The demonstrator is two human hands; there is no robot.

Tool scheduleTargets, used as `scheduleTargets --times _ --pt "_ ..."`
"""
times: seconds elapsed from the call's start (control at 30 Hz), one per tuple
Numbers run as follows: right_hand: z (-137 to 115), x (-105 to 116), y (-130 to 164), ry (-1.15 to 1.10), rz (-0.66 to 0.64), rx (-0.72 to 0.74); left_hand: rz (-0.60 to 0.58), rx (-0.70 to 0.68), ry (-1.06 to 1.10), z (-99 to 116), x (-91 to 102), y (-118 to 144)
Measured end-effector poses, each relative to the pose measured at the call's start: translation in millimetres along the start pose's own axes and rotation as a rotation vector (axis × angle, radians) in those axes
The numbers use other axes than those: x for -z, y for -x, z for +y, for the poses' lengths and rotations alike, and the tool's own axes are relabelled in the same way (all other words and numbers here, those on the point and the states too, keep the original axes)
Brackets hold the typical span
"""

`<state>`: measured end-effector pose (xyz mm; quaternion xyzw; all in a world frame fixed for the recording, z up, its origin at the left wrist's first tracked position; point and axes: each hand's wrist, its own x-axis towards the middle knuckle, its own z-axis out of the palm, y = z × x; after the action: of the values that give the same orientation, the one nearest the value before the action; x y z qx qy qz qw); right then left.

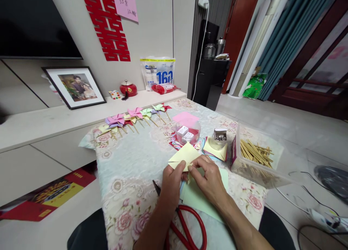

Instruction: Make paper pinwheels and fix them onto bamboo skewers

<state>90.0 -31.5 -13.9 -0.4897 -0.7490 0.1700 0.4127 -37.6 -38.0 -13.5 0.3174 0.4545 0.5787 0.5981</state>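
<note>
Two hands meet over floral-cloth tabletop (130,163), both pinching pale yellow folded paper square (183,155). Left hand (172,184) fingers pressed on paper's lower edge; right hand (209,181) thumb and forefinger nipping fold beside it. Light green paper sheet (202,197) flat beneath hands. Red-handled scissors (187,223) under left wrist. Clear plastic box of wooden sticks (254,155) well right. Row of paper pinwheels (136,116) at far edge.

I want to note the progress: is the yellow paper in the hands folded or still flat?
Folded. The yellow paper shows a pointed triangular flap and creased edges, pinched by the left hand and right hand.
</note>
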Motion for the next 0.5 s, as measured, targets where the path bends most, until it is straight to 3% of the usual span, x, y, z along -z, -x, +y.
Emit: scheduleTargets --times 0.23,0.5 --pt "2 1 -1 0.006 0.035 -0.032 0.011 0.014 -0.038 -7 2.6 -1" --pt "3 1 -2 -0.015 0.022 -0.090 0.026 0.041 -0.020 27 -9.4 14"
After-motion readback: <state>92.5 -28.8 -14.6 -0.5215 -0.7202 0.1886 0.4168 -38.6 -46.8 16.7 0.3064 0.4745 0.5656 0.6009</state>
